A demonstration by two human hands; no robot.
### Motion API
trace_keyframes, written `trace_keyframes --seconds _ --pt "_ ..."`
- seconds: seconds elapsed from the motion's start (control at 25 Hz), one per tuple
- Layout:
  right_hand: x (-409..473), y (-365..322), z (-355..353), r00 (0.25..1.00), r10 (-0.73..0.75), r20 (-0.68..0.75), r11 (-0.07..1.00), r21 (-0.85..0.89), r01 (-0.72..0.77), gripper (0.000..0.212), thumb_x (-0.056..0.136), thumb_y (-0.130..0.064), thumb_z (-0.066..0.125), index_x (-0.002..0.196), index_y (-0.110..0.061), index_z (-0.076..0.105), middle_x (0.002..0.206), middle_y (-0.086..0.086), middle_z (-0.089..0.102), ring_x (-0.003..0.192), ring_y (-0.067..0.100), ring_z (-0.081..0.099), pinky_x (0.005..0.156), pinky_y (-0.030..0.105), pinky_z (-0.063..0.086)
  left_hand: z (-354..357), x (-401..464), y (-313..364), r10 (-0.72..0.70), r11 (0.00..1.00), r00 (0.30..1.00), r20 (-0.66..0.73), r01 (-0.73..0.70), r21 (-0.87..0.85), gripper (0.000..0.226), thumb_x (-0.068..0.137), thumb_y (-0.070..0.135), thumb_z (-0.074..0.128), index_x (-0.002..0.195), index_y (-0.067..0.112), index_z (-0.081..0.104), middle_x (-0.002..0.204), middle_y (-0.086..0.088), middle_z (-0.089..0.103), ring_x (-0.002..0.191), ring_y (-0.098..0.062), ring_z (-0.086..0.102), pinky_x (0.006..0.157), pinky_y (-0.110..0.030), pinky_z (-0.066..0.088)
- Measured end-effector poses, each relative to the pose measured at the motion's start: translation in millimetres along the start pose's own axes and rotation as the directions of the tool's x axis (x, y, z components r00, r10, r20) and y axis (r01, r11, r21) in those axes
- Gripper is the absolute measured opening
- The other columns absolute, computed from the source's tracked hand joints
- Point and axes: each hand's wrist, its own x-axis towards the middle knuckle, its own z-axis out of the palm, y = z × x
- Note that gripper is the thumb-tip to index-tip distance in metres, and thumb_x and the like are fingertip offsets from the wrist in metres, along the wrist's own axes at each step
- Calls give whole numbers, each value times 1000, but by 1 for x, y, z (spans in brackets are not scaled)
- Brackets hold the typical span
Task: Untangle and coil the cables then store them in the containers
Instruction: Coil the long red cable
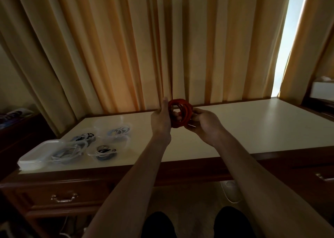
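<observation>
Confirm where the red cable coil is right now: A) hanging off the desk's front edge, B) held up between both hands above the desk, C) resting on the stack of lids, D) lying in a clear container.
B: the red cable coil sits between the left hand and right hand, above the desk.

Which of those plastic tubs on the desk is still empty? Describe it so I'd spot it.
On the cream desk, look to the cluster of clear tubs at its left end. The empty tub sits farthest back, nearest the curtain; every other open tub holds coiled cables.
</observation>
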Motion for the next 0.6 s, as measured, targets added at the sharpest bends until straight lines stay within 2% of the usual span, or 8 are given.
trace_keyframes --seconds 0.08,0.16,0.24,0.28,0.36,0.44,0.52,0.6 --pt "0 0 0 1000 -2 12 1000 23 2 30 104 -1 44 115 -2 72 111 18 76 109 32 69 88 39 56 3 2 -3 87 990 995 -58 -80 118 57 102 59 49 94 10 77 79 -11 72 76 -15 68 57 -17 52" --pt "0 1 0 998 -6 67 997 72 1 29 104 -10 47 113 1 73 118 24 73 113 35 67 93 43 56 0 4 -5 115 979 991 -68 -101 179 59 102 62 45 94 13 77 91 -13 75 83 -17 70 59 -16 55" --pt "-1 2 -1 989 -13 146 996 89 0 32 104 -22 51 117 -1 71 117 23 72 112 33 67 99 45 55 -2 7 -9 140 966 989 -56 -124 226 59 102 65 43 91 18 76 92 -10 76 90 -21 72 76 -33 62" --pt "-2 3 0 985 -25 173 999 49 17 32 104 -24 53 120 -3 70 113 21 72 111 30 68 98 44 55 -3 6 -10 153 958 987 -49 -136 251 59 102 64 42 89 17 75 89 -8 75 87 -21 72 80 -40 61" --pt "-2 8 5 980 -65 190 998 -12 68 28 103 -17 55 124 -6 69 104 16 71 105 25 68 88 39 57 -3 4 -12 148 955 988 -43 -132 266 60 103 63 42 81 14 71 76 -2 68 74 -20 64 72 -43 55" --pt "0 12 10 981 -79 177 997 31 74 27 102 -9 56 125 -5 67 94 10 67 93 20 65 81 36 58 -5 4 -11 115 963 993 -30 -104 250 59 103 62 43 79 13 67 70 -1 59 68 -20 53 63 -39 45" --pt "3 15 15 985 -47 165 997 60 38 27 100 -9 59 125 -4 67 93 6 64 91 19 61 87 37 55 -13 8 -8 85 963 996 -20 -77 257 58 103 61 43 82 13 68 72 -2 58 66 -19 51 56 -34 42" --pt "9 19 21 988 -27 154 997 -73 39 23 99 -18 64 117 -6 71 92 4 67 94 20 59 87 38 46 -28 14 -5 70 964 997 -25 -61 260 57 102 62 45 82 14 68 71 0 59 63 -17 52 53 -31 43"
